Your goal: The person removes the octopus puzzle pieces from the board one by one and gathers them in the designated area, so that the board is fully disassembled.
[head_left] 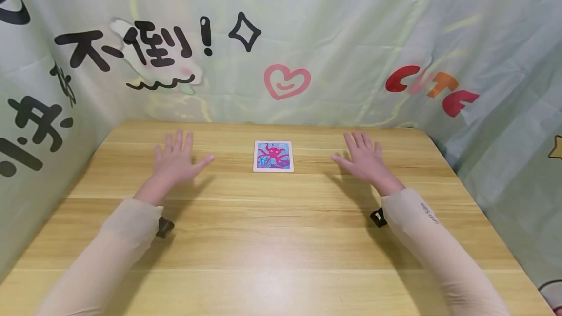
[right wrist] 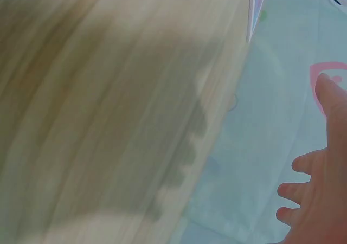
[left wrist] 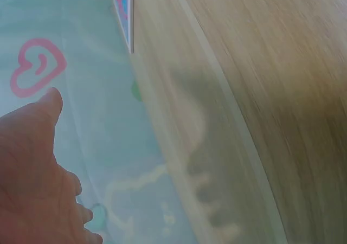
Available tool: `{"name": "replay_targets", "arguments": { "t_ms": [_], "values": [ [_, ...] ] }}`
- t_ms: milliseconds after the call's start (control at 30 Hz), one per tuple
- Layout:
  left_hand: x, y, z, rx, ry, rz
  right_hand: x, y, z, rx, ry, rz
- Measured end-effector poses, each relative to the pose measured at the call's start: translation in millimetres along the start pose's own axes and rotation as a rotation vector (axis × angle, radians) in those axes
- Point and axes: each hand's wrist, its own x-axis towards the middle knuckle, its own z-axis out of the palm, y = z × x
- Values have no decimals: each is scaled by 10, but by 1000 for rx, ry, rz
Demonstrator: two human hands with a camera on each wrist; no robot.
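A square picture puzzle [head_left: 273,156] with a pink octopus on blue and a pale border lies toward the far side of the table, between the two hands. To its left, my left hand [head_left: 174,160] is held over the wood with fingers straight and spread, thumb pointing toward the picture. On the other side my right hand [head_left: 362,158] mirrors it, fingers extended and holding nothing. Both hands are apart from the picture, and their shadows fall on the tabletop. Each wrist view catches just an edge of the picture square [left wrist: 124,13].
The light wooden table [head_left: 272,238] fills the lower view. A pale printed curtain [head_left: 342,28] with a pink heart, black characters and coloured letters hangs right behind it and along both sides. Dark wrist devices [head_left: 165,227] show below the sleeve cuffs.
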Motion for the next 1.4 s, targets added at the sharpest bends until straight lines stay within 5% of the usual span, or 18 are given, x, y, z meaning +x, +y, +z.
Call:
{"name": "replay_targets", "arguments": {
  "t_ms": [300, 833, 1400],
  "values": [
    [80, 132, 50, 17, -2, 52, 153, -205, 42, 27, 13, -100],
    [368, 550, 289, -25, -44, 195, 501, -625, 230, 92, -92, -248],
    [601, 671, 484, 27, -126, 346, 686, -725, 409, 122, -217, -237]
  ]
}}
